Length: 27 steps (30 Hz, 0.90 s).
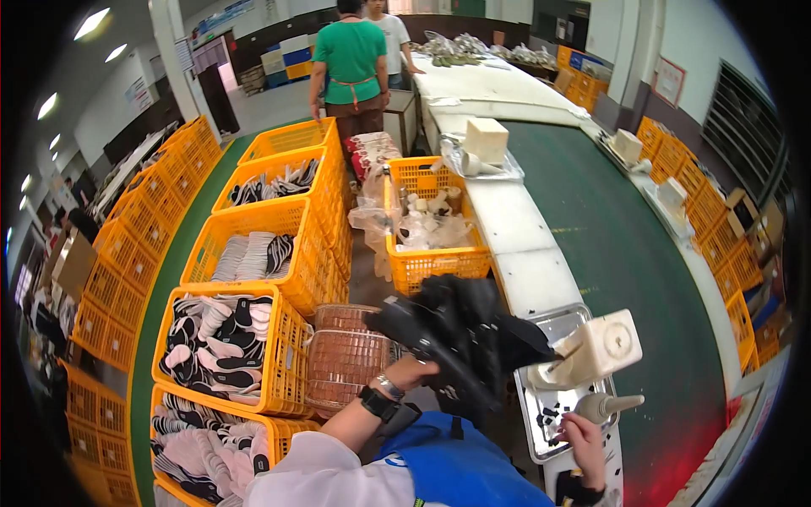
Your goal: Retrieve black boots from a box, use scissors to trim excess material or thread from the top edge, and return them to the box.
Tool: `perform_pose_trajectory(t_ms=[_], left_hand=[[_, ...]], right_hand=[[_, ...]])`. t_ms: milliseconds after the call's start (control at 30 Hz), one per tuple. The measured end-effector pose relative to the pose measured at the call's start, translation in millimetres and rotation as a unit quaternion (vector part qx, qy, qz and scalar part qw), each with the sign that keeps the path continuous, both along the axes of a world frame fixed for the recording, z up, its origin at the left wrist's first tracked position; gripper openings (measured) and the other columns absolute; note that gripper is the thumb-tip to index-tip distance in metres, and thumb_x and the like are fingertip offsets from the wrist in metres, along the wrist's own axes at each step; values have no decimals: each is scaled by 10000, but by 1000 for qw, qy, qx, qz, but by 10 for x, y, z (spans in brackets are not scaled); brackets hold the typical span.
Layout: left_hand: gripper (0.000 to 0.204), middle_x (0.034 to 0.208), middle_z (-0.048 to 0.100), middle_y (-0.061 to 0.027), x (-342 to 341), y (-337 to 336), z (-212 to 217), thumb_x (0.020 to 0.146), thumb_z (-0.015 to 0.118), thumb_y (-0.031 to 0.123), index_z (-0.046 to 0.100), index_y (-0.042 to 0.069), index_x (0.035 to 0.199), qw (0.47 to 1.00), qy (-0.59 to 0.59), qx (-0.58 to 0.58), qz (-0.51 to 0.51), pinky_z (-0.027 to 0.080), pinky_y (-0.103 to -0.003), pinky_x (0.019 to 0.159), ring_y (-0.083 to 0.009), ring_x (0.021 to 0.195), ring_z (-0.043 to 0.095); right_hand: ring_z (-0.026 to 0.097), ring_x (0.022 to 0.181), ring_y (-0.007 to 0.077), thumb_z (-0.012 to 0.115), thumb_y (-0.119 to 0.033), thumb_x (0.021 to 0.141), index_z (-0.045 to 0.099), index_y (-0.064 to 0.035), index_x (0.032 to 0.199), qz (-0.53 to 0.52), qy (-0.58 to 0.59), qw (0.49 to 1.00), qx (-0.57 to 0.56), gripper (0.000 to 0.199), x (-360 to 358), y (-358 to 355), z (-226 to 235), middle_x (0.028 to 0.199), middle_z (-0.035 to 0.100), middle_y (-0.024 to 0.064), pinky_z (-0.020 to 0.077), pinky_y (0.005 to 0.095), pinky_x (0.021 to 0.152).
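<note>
My left hand (409,373), with a watch and bracelet on its wrist, is closed on a bundle of black boots (460,334), partly shiny, held up in front of me. My right hand (583,439) is over a metal tray (529,427) with thumb and fingers drawn together; whether a small piece is between them I cannot make out. Black scraps (549,416) lie in the tray close to those fingertips. A beige nozzle bottle (598,408) lies just beyond the hand. Farther off in the tray stands a whitish square container (610,345).
Yellow crates (291,346) of insoles line my left, beside a wire basket (342,363). Another yellow crate (439,269) holds bottles and plastic bags. Along my right runs a green conveyor belt (625,253) with a white edge. A person in green (351,55) stands ahead, near another person.
</note>
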<state>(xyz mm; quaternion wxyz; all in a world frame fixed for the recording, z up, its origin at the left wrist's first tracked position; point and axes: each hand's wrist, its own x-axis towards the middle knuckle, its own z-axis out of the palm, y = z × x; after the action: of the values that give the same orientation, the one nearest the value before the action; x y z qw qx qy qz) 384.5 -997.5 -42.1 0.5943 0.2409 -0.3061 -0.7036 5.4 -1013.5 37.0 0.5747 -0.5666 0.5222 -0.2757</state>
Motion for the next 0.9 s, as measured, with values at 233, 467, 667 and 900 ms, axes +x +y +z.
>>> perform_pose_trajectory(t_ms=[233,467,667,900], left_hand=[[423,1058,603,-50,112,-31,-33,733,723,137,567,41,1114,813,-530,103,-218,440,-283,869,-130,964,534],[454,1073,601,-54,455,427,176,747,715,142,547,31,1154,947,-309,37,-74,411,-299,914,-156,986,520],[486,1113,584,-68,490,745,152,745,719,131,521,18,1174,962,-254,-17,99,402,-309,934,-162,1045,513],[472,1134,577,-112,738,889,-110,753,614,6,475,19,1204,959,198,168,112,463,-423,915,-267,1024,580]], right_hand=[[578,941,173,519,-180,897,406,-8,1233,29,-167,982,84,394,1382,-361,-384,1077,574,80,479,295,806],[600,835,153,523,-179,889,474,3,1141,77,-161,980,84,315,2217,-184,-30,966,599,67,504,284,725],[585,822,127,473,-205,927,498,-8,1105,97,-23,987,125,267,2385,-149,-120,949,597,55,488,244,703],[549,801,70,622,-104,834,518,-17,1193,301,65,949,-67,384,1863,-139,-82,868,596,25,456,222,707]])
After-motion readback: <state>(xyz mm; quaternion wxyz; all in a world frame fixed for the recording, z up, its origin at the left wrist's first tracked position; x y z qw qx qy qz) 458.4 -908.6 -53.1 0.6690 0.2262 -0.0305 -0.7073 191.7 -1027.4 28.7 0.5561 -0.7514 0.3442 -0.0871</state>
